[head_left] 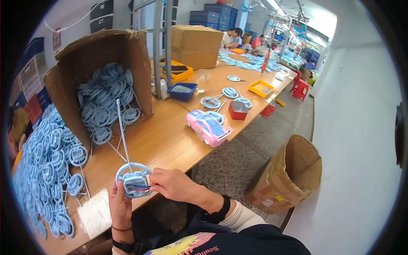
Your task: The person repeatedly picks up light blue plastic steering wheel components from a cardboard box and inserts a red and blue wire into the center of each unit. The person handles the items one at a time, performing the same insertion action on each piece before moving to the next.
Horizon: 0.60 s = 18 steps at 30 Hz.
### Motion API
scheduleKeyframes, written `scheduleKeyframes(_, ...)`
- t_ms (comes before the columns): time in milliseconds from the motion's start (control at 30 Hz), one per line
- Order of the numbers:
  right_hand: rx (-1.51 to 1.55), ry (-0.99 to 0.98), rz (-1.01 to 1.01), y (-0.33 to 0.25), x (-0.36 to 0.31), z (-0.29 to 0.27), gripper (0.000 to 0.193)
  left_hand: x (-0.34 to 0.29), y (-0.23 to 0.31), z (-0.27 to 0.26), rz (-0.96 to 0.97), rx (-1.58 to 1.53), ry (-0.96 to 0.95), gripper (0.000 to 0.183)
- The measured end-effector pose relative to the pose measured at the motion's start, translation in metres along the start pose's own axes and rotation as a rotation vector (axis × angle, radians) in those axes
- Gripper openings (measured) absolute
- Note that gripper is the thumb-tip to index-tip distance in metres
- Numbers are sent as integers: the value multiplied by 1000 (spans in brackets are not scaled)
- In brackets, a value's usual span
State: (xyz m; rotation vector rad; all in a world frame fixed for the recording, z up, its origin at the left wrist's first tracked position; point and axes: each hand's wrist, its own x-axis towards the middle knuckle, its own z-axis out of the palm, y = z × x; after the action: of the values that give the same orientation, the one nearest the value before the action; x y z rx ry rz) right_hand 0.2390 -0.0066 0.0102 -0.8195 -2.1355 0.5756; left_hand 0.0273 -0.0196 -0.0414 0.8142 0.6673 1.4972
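Observation:
My left hand (pixel 120 205) grips the lower left rim of a light blue, steering-wheel-shaped plastic part (pixel 135 168). A long thin rod (pixel 122 131) rises from it, tilted slightly left. Red and blue wires (pixel 142 188) show in its boxy middle. At its right side the fingers of my right hand (pixel 172 185) are pinched together by the wires; what lies between the fingertips is too small to make out. Similar light blue parts (pixel 53 165) are heaped on the left, and more (pixel 106 93) fill a tipped cardboard box (pixel 142 63) beyond my hands.
A pink toy car (pixel 207 127) stands near the table's right edge, beside a red box (pixel 238 111). Blue (pixel 182 91) and yellow (pixel 261 88) trays sit farther back. An upright cardboard box (pixel 276 182) stands on the floor at right. A person (pixel 230 38) works at the far end.

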Motion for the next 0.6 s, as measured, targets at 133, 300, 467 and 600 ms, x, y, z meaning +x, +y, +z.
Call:
scheduleKeyframes(133,4,8,7,1,-4,-5,14,1,-2,4,8,-14,-16,27)
scheduleKeyframes(300,-4,55,-58,-2,-8,0,13,-6,2,3,17,-5,-48,28)
scheduleKeyframes(467,48,65,-88,-14,-12,2,14,-20,9,9,73,22,-23,27)
scheduleKeyframes(600,59,51,-81,-19,-15,0,14,-31,17,16,-1,-1,-62,33)
